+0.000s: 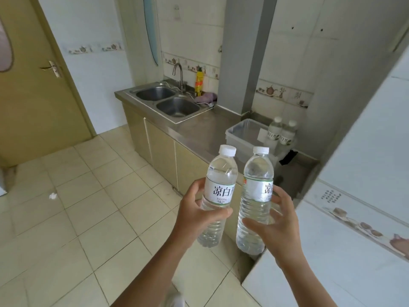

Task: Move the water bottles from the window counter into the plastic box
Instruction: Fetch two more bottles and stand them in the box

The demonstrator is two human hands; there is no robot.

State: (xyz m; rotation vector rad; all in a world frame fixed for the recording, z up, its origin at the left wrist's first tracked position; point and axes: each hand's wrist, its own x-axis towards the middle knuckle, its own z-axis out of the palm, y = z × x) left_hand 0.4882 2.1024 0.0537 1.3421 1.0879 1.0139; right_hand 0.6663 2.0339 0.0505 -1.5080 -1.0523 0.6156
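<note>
L hand [197, 209] grips bottle [218, 196], R hand [276, 220] grips 2nd bottle [254, 200], both upright. Plastic box [241, 135] on bench [199, 127]; contents unclear.

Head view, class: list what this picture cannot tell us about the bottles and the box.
- Plastic box: its floor is hidden by the near wall and glare, so its contents are unclear.
- Two bottles beside the box: bases hidden; inside or behind it, cannot tell.
- Left-hand bottle and right-hand bottle: small label print too fine to read.
- Window counter: outside the frame.
</note>
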